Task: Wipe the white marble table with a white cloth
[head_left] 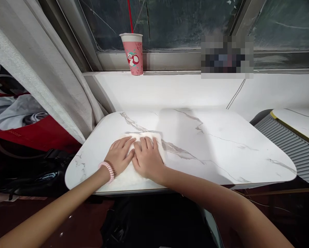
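A cream-white cloth [130, 177] lies spread on the left part of a white marble-patterned table [196, 148]. My left hand [119, 155] rests flat on the cloth with its fingers stretched out; a pink coiled band [108, 168] circles that wrist. Close beside it, my right hand [148, 156] presses flat on the same cloth, fingers a little apart. The two thumbs are near each other. Under the palms the cloth is hidden.
A pink paper cup [133, 55] with a red straw stands on the window ledge behind the table. At left hangs a pale curtain [48, 62], beside a red bag [51, 132] holding clothes. A ribbed grey panel [286, 148] stands right of the table. One ledge area is blurred out.
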`<state>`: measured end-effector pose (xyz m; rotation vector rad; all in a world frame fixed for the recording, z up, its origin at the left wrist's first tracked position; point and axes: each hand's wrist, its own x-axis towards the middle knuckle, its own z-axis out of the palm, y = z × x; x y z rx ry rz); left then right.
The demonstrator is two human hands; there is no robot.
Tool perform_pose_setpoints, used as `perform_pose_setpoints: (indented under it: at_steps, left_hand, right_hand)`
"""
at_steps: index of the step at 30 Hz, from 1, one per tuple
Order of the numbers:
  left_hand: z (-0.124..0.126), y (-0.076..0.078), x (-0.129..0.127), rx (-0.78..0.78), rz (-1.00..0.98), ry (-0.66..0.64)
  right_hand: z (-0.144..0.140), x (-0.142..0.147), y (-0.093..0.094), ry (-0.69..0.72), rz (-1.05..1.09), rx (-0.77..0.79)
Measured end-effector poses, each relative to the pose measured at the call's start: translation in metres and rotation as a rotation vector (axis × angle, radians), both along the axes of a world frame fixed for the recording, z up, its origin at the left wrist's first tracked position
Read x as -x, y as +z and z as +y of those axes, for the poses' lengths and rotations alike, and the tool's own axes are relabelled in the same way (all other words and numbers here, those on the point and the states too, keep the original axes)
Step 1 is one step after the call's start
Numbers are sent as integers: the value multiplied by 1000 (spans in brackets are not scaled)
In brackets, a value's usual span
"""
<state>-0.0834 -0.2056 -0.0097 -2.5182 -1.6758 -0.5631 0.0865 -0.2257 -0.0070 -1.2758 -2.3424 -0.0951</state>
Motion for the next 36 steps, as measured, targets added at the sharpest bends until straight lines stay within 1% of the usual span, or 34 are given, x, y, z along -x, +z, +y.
perform_pose_setpoints:
  at_steps: [5,9,12,16,18,20,22,24,26,28,32,36]
  left_hand:
    - [50,3,6,38,-2,-29]
    - [98,7,7,73,-22,-34]
    - [134,10,11,95,-45,-25]
    - [174,10,30,94,-70,4]
    - [188,9,44,92,-65,28]
    - [196,9,60,94,-48,67]
    - [198,10,75,97,-30,108]
    - [195,11,87,95,-18,134]
    - [187,12,96,85,-8,139]
    - [178,11,102,77,0,149]
    - [149,9,106,78,-7,180]
    - [103,8,107,77,-18,181]
  right_hand:
    - [40,14,-3,-84,17,3]
    - [84,25,-3,-161,39,40]
    - [118,34,-1,-187,60,43]
    - [160,53,-1,-177,71,31]
    - [176,65,0,-160,62,41]
    - [189,79,2,-130,52,54]
    - [199,91,3,-88,54,60]
    - [203,101,3,-43,66,56]
    - [203,108,2,-2,79,44]
    - [197,112,0,24,85,37]
    - [168,114,-2,43,80,31]
    - [123,113,-1,63,75,34]
